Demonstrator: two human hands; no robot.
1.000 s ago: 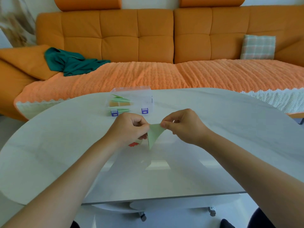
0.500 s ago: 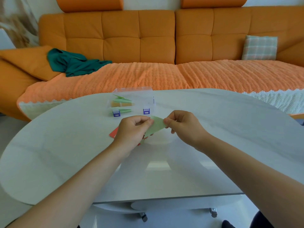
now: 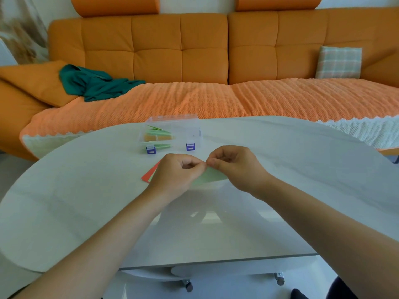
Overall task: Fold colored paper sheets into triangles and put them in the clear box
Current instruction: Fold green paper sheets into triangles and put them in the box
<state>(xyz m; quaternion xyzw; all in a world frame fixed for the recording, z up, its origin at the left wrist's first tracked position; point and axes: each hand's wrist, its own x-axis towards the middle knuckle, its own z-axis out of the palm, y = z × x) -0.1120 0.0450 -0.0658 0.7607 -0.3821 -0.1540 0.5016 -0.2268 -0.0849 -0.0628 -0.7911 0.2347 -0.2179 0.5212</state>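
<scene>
A light green paper sheet (image 3: 210,176) lies low over the white table (image 3: 302,169), partly folded. My left hand (image 3: 177,175) and my right hand (image 3: 235,167) both pinch its top corner, fingertips almost touching. Under my left hand a small stack of red and green sheets (image 3: 151,174) peeks out. Behind the hands stands the clear box (image 3: 183,130) with purple latches, holding several folded green and orange triangles (image 3: 157,134).
An orange sofa (image 3: 194,61) with a knitted cover runs behind the table. A teal cloth (image 3: 92,83) lies on its left side and a checked cushion (image 3: 339,62) on its right. The table's near edge drops off below my forearms.
The green paper came down from hanging point-down between my hands to lying nearly flat on the table. My hands moved closer together at its top corner.
</scene>
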